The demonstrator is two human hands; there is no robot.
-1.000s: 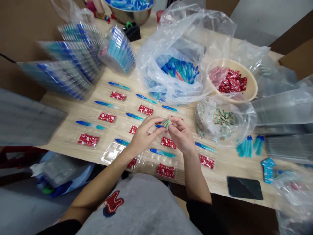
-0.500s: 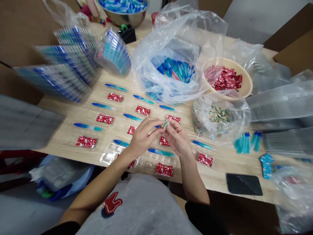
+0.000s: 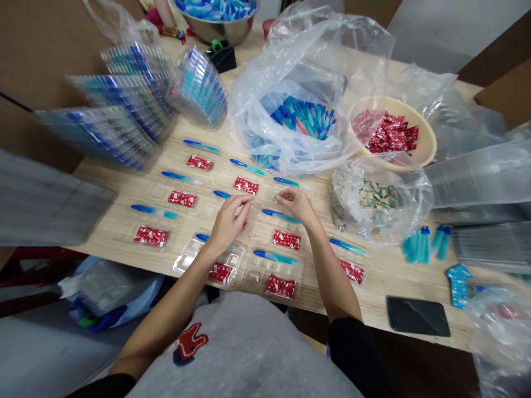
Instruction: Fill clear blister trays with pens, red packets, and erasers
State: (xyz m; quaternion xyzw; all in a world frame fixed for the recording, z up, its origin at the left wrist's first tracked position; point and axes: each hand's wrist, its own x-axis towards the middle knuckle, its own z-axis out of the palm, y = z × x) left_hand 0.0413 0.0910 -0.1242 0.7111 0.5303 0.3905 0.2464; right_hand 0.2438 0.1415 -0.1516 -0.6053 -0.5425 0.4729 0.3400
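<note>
The right hand (image 3: 296, 203) pinches a small green packet (image 3: 275, 197) between thumb and forefinger, and the packet sticks out at 9 o'clock of this hand, low over the table (image 3: 373, 287). The left hand (image 3: 228, 221) has its fingers drawn together; whether they hold something I cannot tell, as the tips are blurred. A bag of green packets (image 3: 379, 196) lies at 3 o'clock.

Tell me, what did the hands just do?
The hands, pinching one green packet together before, have parted and lowered toward the trays. The right hand keeps the green packet; the left hand moved left. Pens, red sachets and bags stayed put.
</note>
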